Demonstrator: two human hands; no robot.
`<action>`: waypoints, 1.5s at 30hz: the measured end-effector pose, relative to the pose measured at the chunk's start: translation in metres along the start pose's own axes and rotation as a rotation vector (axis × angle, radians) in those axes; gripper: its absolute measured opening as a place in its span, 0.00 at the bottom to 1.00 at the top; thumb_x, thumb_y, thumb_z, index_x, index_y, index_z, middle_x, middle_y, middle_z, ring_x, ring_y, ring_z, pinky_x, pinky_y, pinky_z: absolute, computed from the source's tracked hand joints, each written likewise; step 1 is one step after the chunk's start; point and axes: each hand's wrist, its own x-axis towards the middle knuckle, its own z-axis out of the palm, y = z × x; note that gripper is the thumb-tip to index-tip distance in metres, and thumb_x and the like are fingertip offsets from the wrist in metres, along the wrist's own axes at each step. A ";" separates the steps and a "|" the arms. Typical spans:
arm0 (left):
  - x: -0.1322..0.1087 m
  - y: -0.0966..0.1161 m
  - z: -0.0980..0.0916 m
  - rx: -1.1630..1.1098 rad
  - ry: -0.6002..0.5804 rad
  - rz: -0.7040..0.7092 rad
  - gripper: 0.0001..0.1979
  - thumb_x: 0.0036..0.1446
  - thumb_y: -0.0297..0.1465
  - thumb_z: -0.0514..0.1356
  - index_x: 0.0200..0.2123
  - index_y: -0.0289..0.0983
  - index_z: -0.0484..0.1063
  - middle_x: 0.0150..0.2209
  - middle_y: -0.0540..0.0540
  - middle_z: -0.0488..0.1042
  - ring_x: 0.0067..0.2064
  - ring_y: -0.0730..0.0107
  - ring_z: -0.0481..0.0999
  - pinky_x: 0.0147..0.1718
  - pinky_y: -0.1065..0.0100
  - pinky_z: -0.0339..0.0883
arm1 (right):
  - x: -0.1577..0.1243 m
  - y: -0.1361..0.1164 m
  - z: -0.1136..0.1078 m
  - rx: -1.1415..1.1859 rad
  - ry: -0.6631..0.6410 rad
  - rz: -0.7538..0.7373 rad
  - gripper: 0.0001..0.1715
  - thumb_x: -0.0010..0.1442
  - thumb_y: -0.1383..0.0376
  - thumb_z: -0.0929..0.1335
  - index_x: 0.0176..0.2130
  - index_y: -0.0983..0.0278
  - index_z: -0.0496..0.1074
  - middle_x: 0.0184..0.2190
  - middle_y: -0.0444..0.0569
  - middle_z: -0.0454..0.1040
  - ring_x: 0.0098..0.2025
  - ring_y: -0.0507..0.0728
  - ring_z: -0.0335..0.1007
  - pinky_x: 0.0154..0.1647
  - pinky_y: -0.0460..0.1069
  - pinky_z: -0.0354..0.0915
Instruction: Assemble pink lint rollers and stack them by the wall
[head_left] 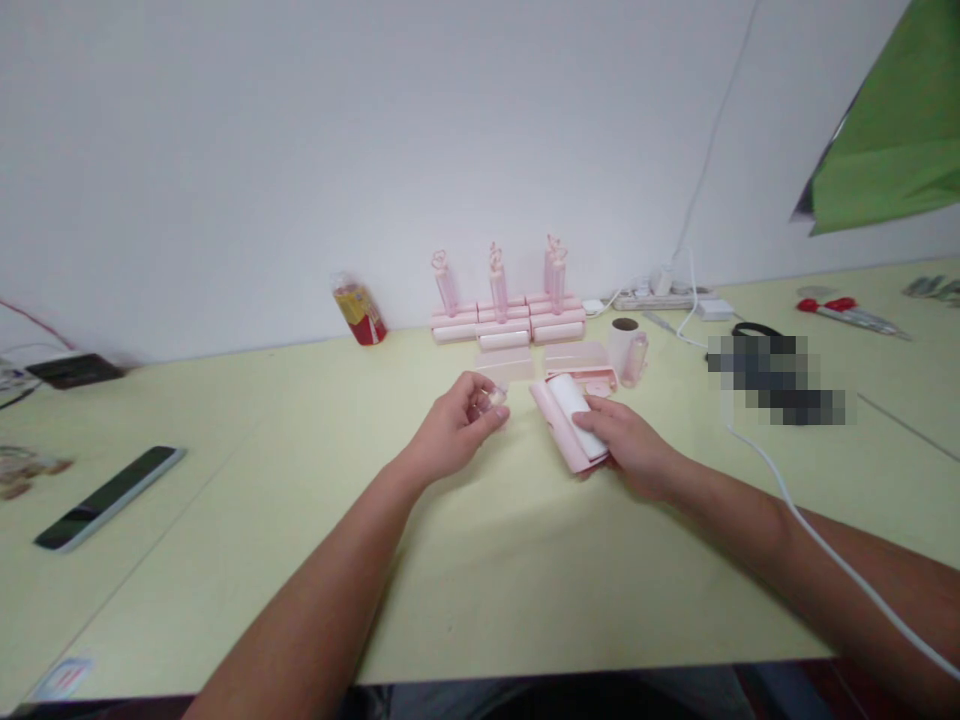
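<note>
My right hand [626, 440] is closed round the near end of a pink case with a white roll [577, 405] along it, held tilted above the table. To its left, my left hand [459, 425] has its fingers curled round a small clear plastic piece [493, 398], whose exact kind I cannot make out. Just beyond the hands lies an open pink case [581, 358]. Behind it stand several pink cases with white rolls [504, 338], and slim clear-pink bottles with loops [499, 290] stand on or among them.
A paper roll [622, 345] and a pink bottle [634, 362] stand right of the open case. A red-yellow container [360, 312] is by the wall. A phone [109, 498] lies left; red-handled scissors [847, 312] and a power strip [664, 298] lie right. A white cable [784, 490] crosses my right forearm.
</note>
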 end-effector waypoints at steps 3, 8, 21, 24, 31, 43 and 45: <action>-0.007 0.015 0.003 -0.075 -0.129 0.020 0.14 0.61 0.41 0.59 0.44 0.38 0.67 0.27 0.54 0.62 0.27 0.76 0.62 0.27 0.72 0.58 | 0.000 0.001 -0.001 0.199 -0.011 0.007 0.14 0.56 0.58 0.69 0.40 0.63 0.70 0.25 0.44 0.69 0.23 0.54 0.65 0.16 0.48 0.67; -0.013 0.026 0.006 -0.010 -0.188 0.035 0.16 0.59 0.41 0.61 0.45 0.37 0.72 0.28 0.51 0.68 0.28 0.75 0.65 0.28 0.72 0.60 | -0.003 0.001 -0.002 0.289 -0.046 0.000 0.13 0.57 0.59 0.69 0.40 0.63 0.71 0.24 0.43 0.68 0.21 0.52 0.63 0.13 0.46 0.66; -0.017 0.033 0.012 0.144 -0.170 0.123 0.17 0.57 0.40 0.63 0.47 0.39 0.77 0.33 0.47 0.77 0.28 0.74 0.69 0.29 0.72 0.64 | -0.008 -0.002 0.004 0.310 -0.087 -0.005 0.16 0.56 0.60 0.70 0.45 0.61 0.71 0.29 0.44 0.71 0.24 0.53 0.64 0.16 0.47 0.69; -0.017 0.034 0.014 0.156 -0.179 0.131 0.16 0.58 0.40 0.62 0.46 0.39 0.77 0.32 0.48 0.77 0.29 0.73 0.71 0.29 0.72 0.64 | -0.008 -0.001 0.005 0.298 -0.093 -0.006 0.19 0.55 0.60 0.70 0.47 0.60 0.70 0.31 0.44 0.71 0.25 0.54 0.65 0.17 0.47 0.68; -0.017 0.036 0.015 0.074 -0.222 0.100 0.17 0.60 0.40 0.60 0.48 0.37 0.77 0.28 0.48 0.74 0.28 0.73 0.68 0.27 0.72 0.61 | -0.009 0.003 0.005 0.186 -0.081 -0.098 0.24 0.51 0.63 0.70 0.49 0.61 0.67 0.36 0.46 0.74 0.30 0.54 0.66 0.27 0.46 0.62; -0.018 0.045 0.009 0.054 -0.391 0.080 0.18 0.65 0.41 0.54 0.40 0.35 0.78 0.23 0.52 0.64 0.25 0.75 0.59 0.24 0.73 0.54 | -0.010 0.008 -0.001 -0.013 -0.146 -0.249 0.33 0.49 0.60 0.73 0.52 0.61 0.62 0.37 0.44 0.69 0.34 0.55 0.65 0.31 0.46 0.61; -0.018 0.045 0.010 0.052 -0.396 0.081 0.18 0.65 0.41 0.54 0.40 0.35 0.78 0.23 0.52 0.65 0.25 0.75 0.60 0.24 0.73 0.54 | -0.010 0.009 0.000 -0.051 -0.139 -0.263 0.34 0.49 0.59 0.73 0.53 0.62 0.62 0.39 0.46 0.70 0.37 0.56 0.66 0.33 0.46 0.61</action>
